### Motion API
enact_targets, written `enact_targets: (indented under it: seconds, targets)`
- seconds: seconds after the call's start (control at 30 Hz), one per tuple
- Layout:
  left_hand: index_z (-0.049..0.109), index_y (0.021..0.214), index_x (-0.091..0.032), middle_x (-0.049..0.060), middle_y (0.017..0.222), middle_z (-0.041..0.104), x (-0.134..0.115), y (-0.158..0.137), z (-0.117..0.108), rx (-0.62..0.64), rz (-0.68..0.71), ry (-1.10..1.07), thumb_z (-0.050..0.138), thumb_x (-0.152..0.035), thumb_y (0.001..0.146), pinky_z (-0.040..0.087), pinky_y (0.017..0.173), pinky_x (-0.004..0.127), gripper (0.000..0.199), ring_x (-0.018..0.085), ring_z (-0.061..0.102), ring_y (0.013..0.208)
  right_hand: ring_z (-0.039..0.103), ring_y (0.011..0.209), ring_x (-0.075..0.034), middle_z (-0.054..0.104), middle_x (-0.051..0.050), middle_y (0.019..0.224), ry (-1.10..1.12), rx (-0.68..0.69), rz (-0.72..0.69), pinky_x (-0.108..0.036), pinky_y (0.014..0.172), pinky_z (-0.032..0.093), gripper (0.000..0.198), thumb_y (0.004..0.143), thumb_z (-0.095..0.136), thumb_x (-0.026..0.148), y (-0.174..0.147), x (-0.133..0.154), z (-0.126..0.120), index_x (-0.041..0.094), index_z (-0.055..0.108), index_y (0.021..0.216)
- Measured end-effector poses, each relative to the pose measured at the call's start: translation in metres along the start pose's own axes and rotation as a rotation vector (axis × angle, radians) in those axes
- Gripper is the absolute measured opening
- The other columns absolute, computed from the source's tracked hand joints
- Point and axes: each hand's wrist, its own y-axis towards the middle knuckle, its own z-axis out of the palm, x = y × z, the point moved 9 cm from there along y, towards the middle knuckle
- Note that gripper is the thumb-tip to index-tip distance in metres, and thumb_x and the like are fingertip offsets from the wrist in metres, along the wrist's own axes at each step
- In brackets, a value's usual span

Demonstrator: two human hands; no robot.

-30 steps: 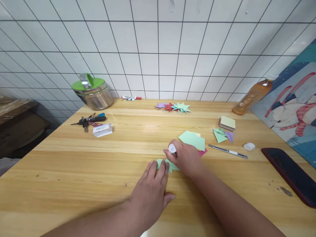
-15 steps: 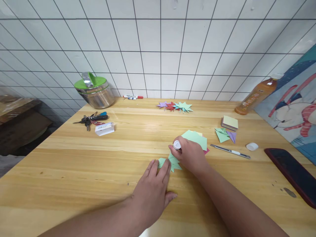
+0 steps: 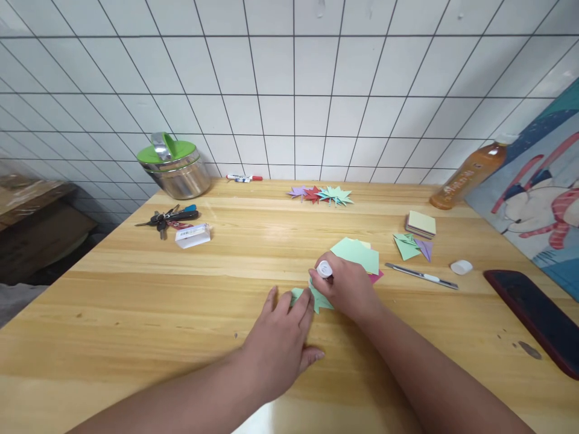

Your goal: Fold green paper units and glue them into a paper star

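Observation:
My right hand [image 3: 350, 288] is closed around a white glue stick [image 3: 324, 269], held upright with its lower end hidden behind the fingers. It presses down at a pale green folded paper piece [image 3: 320, 299] with pointed edges. My left hand [image 3: 283, 340] lies with fingers spread, the fingertips resting on the left part of that paper and partly covering it. Just beyond my right hand is a small pile of green paper sheets [image 3: 355, 253], with yellow and magenta corners peeking out.
Folded green and purple pieces [image 3: 407, 246], a paper stack [image 3: 421, 223], a utility knife [image 3: 423, 276], a white cap [image 3: 461, 267] and a phone [image 3: 534, 319] lie right. Paper stars [image 3: 335, 195] lie near the wall. Keys [image 3: 165, 220], a small box [image 3: 193, 235] and a green-lidded pot [image 3: 176, 172] stand left.
My right hand and the glue stick have shifted very slightly at the paper. The left fingers have spread a little, the outer fingertips lifting or moving left. Otherwise the table looks the same.

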Motion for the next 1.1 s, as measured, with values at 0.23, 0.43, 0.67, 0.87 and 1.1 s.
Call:
enact_targets:
  seconds: [0.23,0.43,0.67,0.87,1.1]
  targets:
    - [0.039,0.134,-0.016,0.009,0.135,0.043,0.001,0.002,-0.002,0.002,-0.008,0.005,0.030,-0.061,0.084,0.021,0.101,0.051,0.068,0.030,0.041,0.111,0.056,0.054,-0.014,0.061,0.001,0.059,-0.045,-0.004,0.058,-0.024,0.049,0.025,0.019,0.083,0.047,0.038,0.003,-0.012,-0.001,0.021,0.052,0.076]
    - [0.036,0.135,-0.017,0.009,0.138,0.040,0.001,-0.001,0.001,-0.023,-0.013,0.011,0.031,-0.059,0.084,0.018,0.102,0.053,0.067,0.031,0.040,0.112,0.056,0.055,-0.016,0.061,0.000,0.059,-0.030,-0.038,0.100,-0.024,0.050,0.029,0.020,0.082,0.047,0.038,0.003,-0.020,-0.006,0.021,0.054,0.074]
    - [0.022,0.141,-0.025,0.007,0.142,0.035,0.005,-0.005,0.008,-0.029,0.015,-0.041,0.026,-0.061,0.085,0.013,0.103,0.058,0.067,0.031,0.037,0.118,0.053,0.047,-0.013,0.057,0.002,0.054,0.740,-0.253,0.476,-0.025,0.049,0.042,0.027,0.076,0.056,0.047,-0.010,-0.080,-0.022,0.020,0.055,0.075]
    - [0.026,0.140,-0.026,0.006,0.142,0.035,0.005,-0.005,0.006,-0.017,0.030,-0.056,0.023,-0.061,0.085,0.012,0.104,0.058,0.065,0.030,0.036,0.120,0.062,0.070,-0.013,0.064,0.002,0.082,1.444,-0.435,0.512,-0.026,0.060,0.053,0.035,0.062,0.072,0.035,-0.006,-0.133,-0.029,0.023,0.048,0.085]
    - [0.026,0.139,-0.026,0.006,0.141,0.037,0.005,-0.004,0.002,-0.021,0.046,-0.043,0.022,-0.063,0.084,0.010,0.104,0.059,0.066,0.030,0.040,0.116,0.058,0.102,-0.017,0.063,-0.006,0.109,1.061,-0.592,0.470,-0.033,0.088,0.045,0.040,0.071,0.063,0.033,-0.010,-0.180,-0.048,0.023,0.045,0.105]
